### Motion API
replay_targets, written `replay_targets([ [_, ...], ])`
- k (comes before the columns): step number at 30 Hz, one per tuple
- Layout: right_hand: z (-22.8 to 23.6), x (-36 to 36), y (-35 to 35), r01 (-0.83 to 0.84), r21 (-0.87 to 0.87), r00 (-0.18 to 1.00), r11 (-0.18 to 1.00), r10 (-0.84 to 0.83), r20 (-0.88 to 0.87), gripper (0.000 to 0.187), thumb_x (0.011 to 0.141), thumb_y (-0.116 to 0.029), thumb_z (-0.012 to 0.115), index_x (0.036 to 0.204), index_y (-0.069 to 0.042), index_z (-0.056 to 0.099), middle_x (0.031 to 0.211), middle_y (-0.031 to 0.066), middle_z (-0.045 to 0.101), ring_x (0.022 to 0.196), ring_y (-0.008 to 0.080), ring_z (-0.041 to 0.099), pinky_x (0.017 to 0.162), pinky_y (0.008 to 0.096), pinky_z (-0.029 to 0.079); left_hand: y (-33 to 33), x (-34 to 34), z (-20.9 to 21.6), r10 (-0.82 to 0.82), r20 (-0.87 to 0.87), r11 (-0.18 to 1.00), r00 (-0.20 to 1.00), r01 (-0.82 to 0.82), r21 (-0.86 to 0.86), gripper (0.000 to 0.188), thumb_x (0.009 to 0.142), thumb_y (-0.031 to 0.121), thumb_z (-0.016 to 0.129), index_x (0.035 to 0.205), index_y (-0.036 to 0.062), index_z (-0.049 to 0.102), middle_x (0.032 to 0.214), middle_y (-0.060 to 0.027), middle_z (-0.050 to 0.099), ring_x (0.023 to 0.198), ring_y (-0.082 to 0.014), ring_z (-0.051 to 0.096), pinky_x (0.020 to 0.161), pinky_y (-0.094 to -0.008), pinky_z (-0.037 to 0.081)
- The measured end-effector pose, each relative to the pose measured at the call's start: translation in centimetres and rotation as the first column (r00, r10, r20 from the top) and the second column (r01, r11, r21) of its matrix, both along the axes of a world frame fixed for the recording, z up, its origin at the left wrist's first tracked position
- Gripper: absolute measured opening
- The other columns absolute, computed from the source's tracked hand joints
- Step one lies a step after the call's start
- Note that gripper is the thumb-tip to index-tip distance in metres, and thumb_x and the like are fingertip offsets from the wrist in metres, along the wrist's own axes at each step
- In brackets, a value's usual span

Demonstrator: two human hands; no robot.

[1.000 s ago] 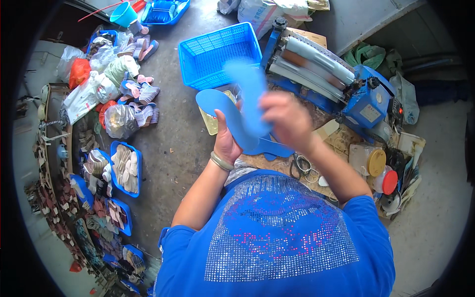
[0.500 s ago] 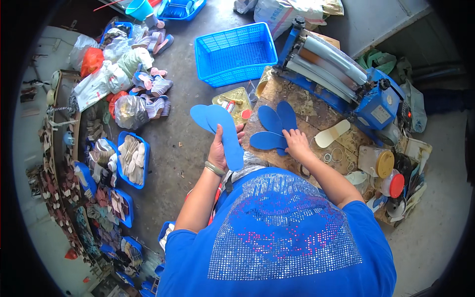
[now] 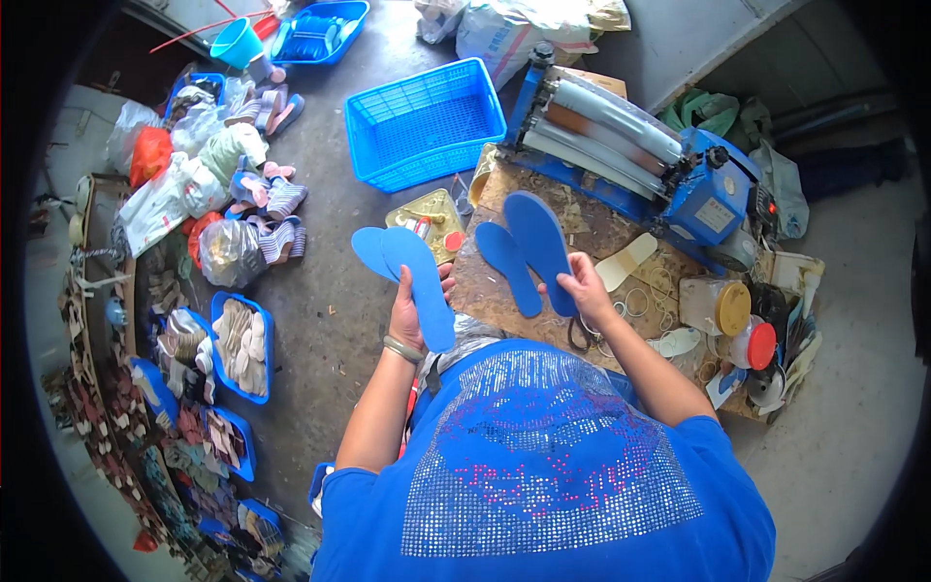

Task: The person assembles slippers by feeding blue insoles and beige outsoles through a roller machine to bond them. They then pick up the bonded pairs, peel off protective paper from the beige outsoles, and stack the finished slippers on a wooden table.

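Note:
My left hand is closed around two blue insoles, fanned so that one sticks out to the left behind the other. Held up by its lower end, another blue insole is pinched between the thumb and fingers of my right hand. Just left of it, a smaller-looking blue insole lies on the stained workbench. A cream insole rests on the bench beyond my right hand.
A roller machine stands at the bench's far side, with a yellow-lidded jar and a red-lidded jar at the right. Beyond the bench sits a blue basket. Sandals and shoe-filled blue trays crowd the left.
My right hand has picked up a blue insole from the bench pile and raised it. The left hand keeps its insoles. The whole view has shifted slightly.

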State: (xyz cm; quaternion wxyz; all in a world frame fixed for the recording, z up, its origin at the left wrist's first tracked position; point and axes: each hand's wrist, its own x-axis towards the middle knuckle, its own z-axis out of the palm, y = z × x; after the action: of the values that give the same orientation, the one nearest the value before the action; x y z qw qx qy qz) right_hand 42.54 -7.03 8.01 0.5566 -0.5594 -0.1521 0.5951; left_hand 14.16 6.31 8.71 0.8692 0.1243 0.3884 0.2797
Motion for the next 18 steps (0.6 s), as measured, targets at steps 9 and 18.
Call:
replay_targets([
  [9,2.1,3.7,1.6,0.149,0.143,0.876,0.978,-0.198,0.440,0.070,0.079,-0.008,0.061,0.144,-0.015,0.036,0.114,0.0063,0.051,0.093,0.0132,0.052,0.083,0.0277,0.046,0.9,3.7,0.3,-0.077,-0.043,0.995,0.996,0.080,0.064,0.076,0.089,0.061,0.048,0.125,-0.0065,0.049,0.114,-0.0127,0.062,0.091,-0.0169,0.064,0.075,-0.0273,0.054],
  [18,-0.9,5.1,5.8,0.362,-0.101,0.381,0.927,-0.048,0.924,0.090,0.067,-0.025,0.081,0.144,-0.017,0.035,0.111,0.0155,0.044,0.106,0.0331,0.048,0.095,0.0402,0.040,1.8,3.5,-1.3,-0.100,-0.035,0.995,0.994,0.100,-0.011,0.075,0.090,0.060,0.047,0.124,-0.0064,0.052,0.115,-0.0134,0.062,0.091,-0.0173,0.064,0.074,-0.0270,0.054],
])
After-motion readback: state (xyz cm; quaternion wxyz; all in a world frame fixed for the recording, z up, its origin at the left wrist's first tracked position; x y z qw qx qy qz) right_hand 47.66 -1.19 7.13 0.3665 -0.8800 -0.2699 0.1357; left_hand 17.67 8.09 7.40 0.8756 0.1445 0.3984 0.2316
